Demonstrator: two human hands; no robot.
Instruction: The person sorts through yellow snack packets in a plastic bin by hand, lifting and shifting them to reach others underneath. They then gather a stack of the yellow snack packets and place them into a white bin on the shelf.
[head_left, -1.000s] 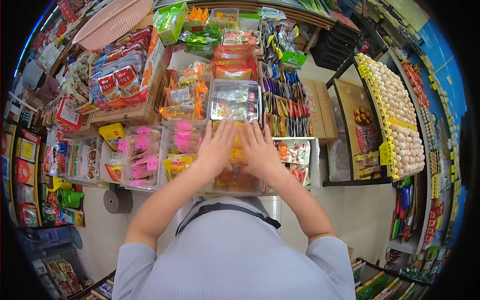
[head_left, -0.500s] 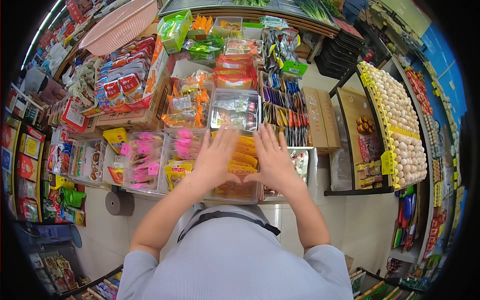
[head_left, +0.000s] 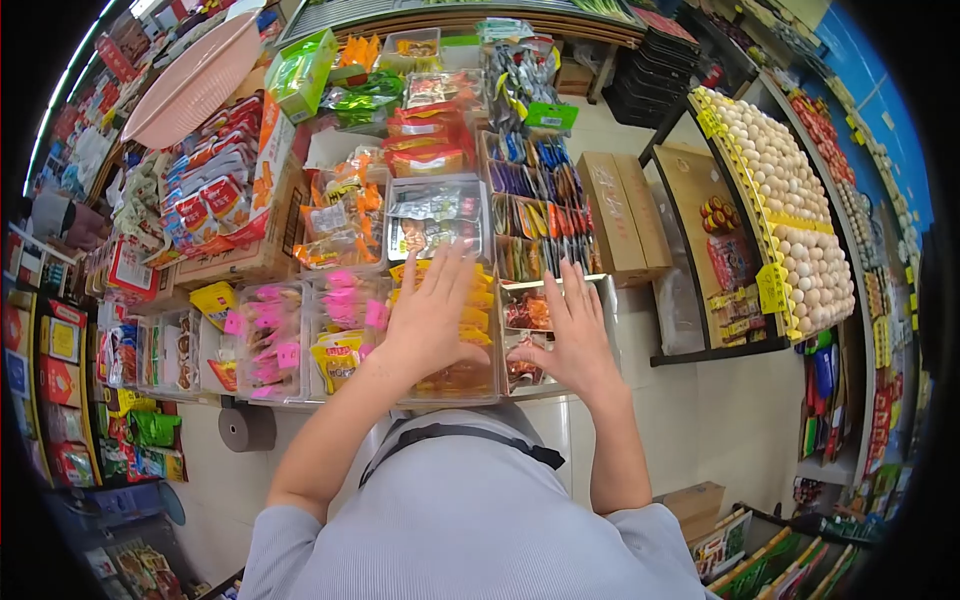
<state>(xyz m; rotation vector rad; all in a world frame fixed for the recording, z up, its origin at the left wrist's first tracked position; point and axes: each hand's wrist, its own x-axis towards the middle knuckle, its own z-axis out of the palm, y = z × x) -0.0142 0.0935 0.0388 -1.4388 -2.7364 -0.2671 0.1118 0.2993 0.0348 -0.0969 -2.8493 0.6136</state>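
My left hand has its fingers spread, palm down, above a clear bin of yellow packets. My right hand is also spread, over a white-edged box of red and dark packets. Neither holds anything; whether they touch the goods I cannot tell. Just beyond the fingertips sits a clear bin of silver-black vacuum packs. Left of my left hand are bins with pink-tagged packs and a yellow packet.
Egg trays fill a black-framed rack at the right. Brown cartons stand beside the snack bins. A pink basket is at the upper left. A grey roll lies below the counter's edge.
The view has shifted, so the counter goods appear further left. My hands are further apart, and my right hand has moved right, from beside the yellow packets to over the white-edged box.
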